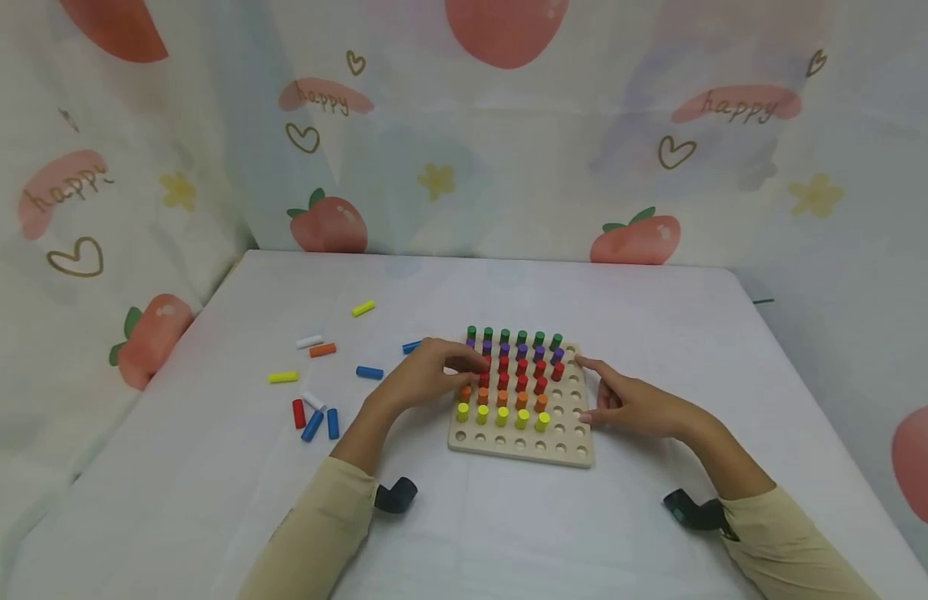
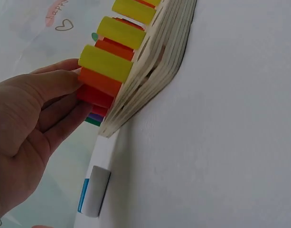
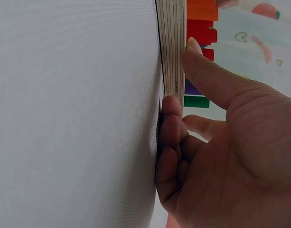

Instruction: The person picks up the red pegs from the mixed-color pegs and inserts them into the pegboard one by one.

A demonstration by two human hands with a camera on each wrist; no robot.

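A wooden pegboard (image 1: 520,451) lies on the white table with rows of upright pegs: green (image 1: 522,336), purple (image 1: 521,352), two rows of red, orange (image 1: 522,400) and yellow (image 1: 502,417). My left hand (image 1: 424,373) reaches over its left side. In the left wrist view its thumb and fingers pinch a red peg (image 2: 95,96) beside an orange one; the fingers partly hide the left end of the red rows. At the board's right edge, my right hand (image 1: 644,404) grips it, thumb on the top face and fingers curled against the side.
Loose pegs lie left of the board: yellow (image 1: 363,308), orange (image 1: 323,350), white (image 1: 309,342), red (image 1: 298,414) and several blue, one (image 1: 369,372) near the left hand. Bare holes run along the board's near and right sides. A patterned curtain (image 1: 471,125) hangs behind the table.
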